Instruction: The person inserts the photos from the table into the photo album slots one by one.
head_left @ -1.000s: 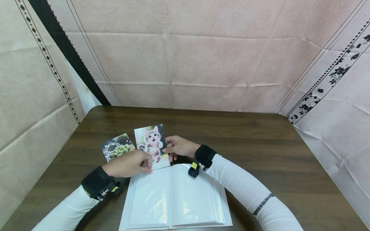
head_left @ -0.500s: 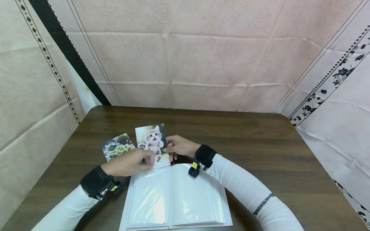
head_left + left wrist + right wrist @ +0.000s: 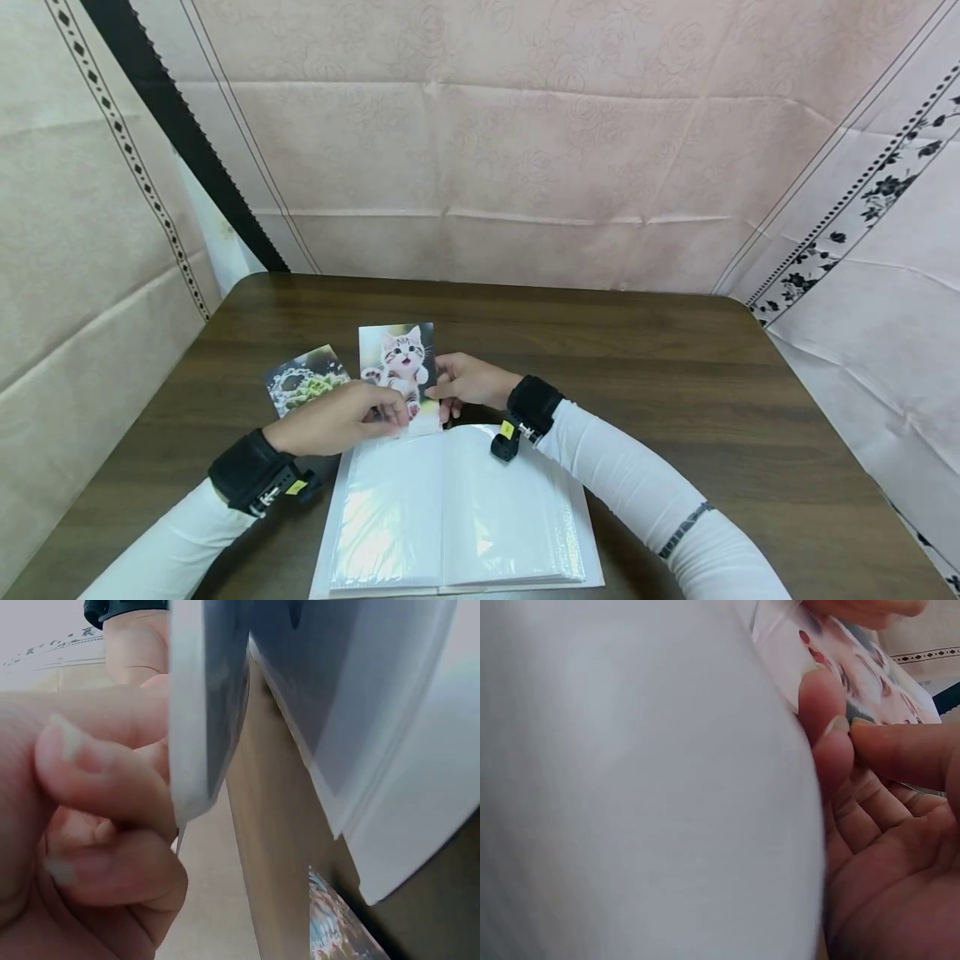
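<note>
A photo card of a kitten [image 3: 403,362] stands at the top edge of an open photo album [image 3: 390,517] with clear pockets, its lower edge at the left page. My right hand [image 3: 472,382] pinches the card's right edge between thumb and fingers. Across its lower left, my left hand [image 3: 341,419] holds the card with curled fingers, close to the pocket's top. In the left wrist view, those curled fingers [image 3: 112,795] lie against the white page edge [image 3: 191,750]. The right wrist view has a blurred page covering its left side; the pinching fingertips show beside the kitten print [image 3: 862,675].
A second photo card, of a green plant [image 3: 303,382], lies on the brown wooden table [image 3: 600,350] left of the kitten card, partly behind my left hand. Patterned cloth [image 3: 487,167] hangs behind the table and at both sides.
The kitten card has shifted slightly right and turned more upright. My left hand has slid a little right and up along its lower part, while my right hand has barely moved.
</note>
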The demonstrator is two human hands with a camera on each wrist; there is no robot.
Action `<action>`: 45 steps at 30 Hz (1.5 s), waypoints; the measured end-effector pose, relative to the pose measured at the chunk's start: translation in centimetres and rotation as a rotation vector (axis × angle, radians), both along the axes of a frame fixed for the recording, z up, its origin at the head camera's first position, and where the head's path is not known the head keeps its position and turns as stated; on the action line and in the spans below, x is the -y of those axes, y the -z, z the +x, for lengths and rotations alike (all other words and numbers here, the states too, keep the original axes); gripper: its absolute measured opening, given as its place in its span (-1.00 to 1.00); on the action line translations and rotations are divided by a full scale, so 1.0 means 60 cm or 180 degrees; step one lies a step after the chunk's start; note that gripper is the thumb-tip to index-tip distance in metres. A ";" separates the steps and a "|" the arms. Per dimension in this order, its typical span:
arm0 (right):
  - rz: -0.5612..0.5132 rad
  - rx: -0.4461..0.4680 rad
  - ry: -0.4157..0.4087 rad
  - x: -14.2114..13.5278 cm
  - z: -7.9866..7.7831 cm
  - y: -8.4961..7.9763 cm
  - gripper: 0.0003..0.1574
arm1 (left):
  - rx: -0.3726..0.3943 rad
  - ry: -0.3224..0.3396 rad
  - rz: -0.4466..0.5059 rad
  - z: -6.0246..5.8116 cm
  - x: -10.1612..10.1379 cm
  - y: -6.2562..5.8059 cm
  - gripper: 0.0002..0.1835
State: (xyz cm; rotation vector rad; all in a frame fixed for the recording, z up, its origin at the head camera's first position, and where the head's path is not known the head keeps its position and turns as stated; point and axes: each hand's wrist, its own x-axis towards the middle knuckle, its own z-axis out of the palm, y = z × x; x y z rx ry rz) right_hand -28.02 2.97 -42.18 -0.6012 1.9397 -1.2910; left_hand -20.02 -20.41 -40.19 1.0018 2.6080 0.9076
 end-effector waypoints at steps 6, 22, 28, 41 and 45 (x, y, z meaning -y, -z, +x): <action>-0.0020 0.0018 0.0024 -0.007 0.006 -0.006 -0.47 | 0.0005 -0.0018 -0.0014 0.008 -0.006 -0.007 -0.87; -0.0087 0.0044 0.0000 -0.017 0.015 -0.012 -0.42 | -0.0020 -0.0067 -0.0084 0.015 -0.014 -0.017 -0.85; -0.0049 0.0085 0.0019 -0.017 0.015 -0.009 -0.34 | -0.0058 -0.0071 -0.0077 0.017 -0.014 -0.017 -0.86; -0.0086 0.0044 -0.0023 -0.015 0.012 -0.005 -0.44 | -0.0019 -0.0098 -0.0185 0.020 -0.018 -0.019 -0.86; -0.0113 0.0003 -0.0057 -0.015 0.009 -0.001 -0.53 | 0.0073 -0.0060 -0.0215 0.021 -0.023 -0.018 -0.83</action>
